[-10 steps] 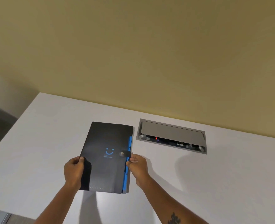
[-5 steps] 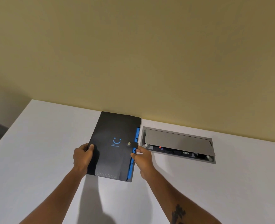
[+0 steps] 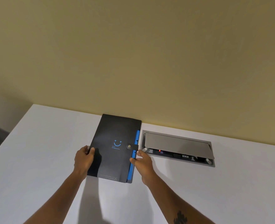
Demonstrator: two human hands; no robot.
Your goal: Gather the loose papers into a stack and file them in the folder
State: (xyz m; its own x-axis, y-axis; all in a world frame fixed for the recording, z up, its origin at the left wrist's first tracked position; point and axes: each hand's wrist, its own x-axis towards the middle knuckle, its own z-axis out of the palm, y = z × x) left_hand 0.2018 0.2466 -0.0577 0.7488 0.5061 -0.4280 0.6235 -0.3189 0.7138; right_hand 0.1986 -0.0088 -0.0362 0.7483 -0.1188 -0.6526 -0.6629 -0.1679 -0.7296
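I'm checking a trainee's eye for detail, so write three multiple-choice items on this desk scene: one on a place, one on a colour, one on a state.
1. Where is the folder relative to the desk's cable box?
A. To its left
B. On top of it
C. To its right

2. What colour are the tabs along the folder's right edge?
A. Red
B. Blue
C. Yellow

3. How is the folder's snap strap?
A. Hanging loose
C. Torn off
B. Fastened over the cover

Answers:
1 A: the folder lies on the table left of the box.
2 B: blue tabs show beside the right hand.
3 B: the strap is buttoned down while the left hand grips the opposite edge.
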